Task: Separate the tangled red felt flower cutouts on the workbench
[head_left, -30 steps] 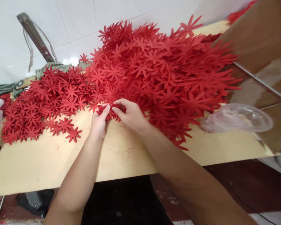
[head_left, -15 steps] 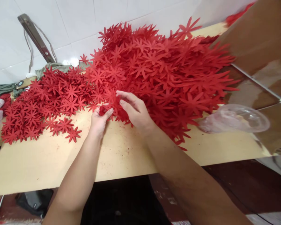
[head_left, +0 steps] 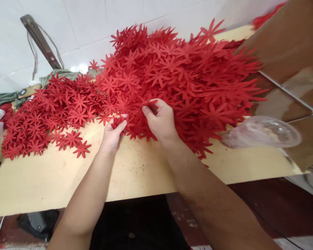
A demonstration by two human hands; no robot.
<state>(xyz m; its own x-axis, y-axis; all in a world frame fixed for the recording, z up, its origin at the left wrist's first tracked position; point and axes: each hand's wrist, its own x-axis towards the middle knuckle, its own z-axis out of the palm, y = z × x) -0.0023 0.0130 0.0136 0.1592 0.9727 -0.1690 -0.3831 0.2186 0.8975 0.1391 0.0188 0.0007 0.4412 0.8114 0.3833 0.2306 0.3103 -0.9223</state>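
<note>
The left hand (head_left: 111, 133) was pinched shut on a small stack of red flower cutouts (head_left: 119, 121), thumb on top and fingers beneath, just in from the near edge of the tabletop (head_left: 135, 173) at about its middle. The right hand (head_left: 161, 121) was curled into the big heap of red flowers (head_left: 182, 80) just beside it, thumb and fingers closed on a single flower (head_left: 150, 103) at the heap's near slope. By the look of it the step in hand was picking loose pieces from the heap and gathering them onto the stack in the left hand. The next move would seem to call for lifting that one piece free without dragging its tangled neighbours, then laying it flat and lined up on the stack.

The flowers were flat, matte and thin, like die-cut felt or foam, each with narrow pointed petals spreading like a star; they looked light and apt to snag on one another. The heap filled the far right part of the tabletop, and a lower spread of smaller flowers (head_left: 47, 114) ran toward the left edge. The tabletop was pale, smooth board, flecked with red crumbs. A clear, crinkled plastic bag (head_left: 263, 132) lay near the right edge, touching the heap's foot
</note>
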